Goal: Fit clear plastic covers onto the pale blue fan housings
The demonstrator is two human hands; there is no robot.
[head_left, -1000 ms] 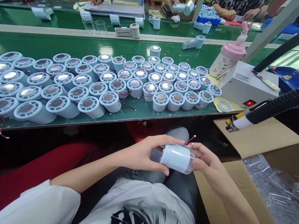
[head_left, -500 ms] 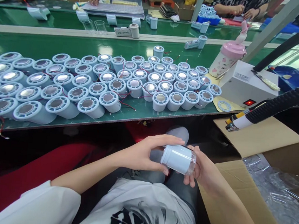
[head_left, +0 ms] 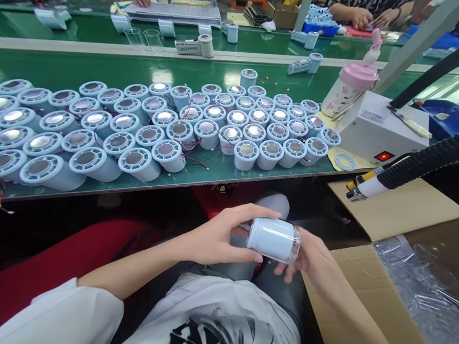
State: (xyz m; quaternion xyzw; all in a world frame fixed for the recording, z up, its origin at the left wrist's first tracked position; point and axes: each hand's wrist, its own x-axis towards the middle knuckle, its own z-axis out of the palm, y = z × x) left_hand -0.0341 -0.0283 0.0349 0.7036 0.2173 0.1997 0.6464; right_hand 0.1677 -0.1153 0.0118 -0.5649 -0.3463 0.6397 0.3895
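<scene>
Above my lap I hold a light-blue cylindrical housing (head_left: 272,239) on its side, with a clear plastic sleeve around it. My left hand (head_left: 227,236) grips its left end, thumb below and fingers over the top. At the sleeve's right end is my right hand (head_left: 306,255), its palm against that end and its fingers bent underneath, partly hidden. Rows of similar light-blue cylinders (head_left: 246,154) stand on the green bench (head_left: 196,182) ahead, several with thin red wires.
An open carton (head_left: 352,281) of clear plastic sleeves (head_left: 426,277) lies at right. Above it hangs a black hose with a metal tip (head_left: 355,195). A grey box with a red switch (head_left: 383,127) and a pink-lidded cup (head_left: 351,89) stand at the bench's right. Two people work opposite.
The housing in my hands has turned slightly toward level. My right hand's fingers have shifted left beneath it. Across the bench, a person has raised a light-blue part.
</scene>
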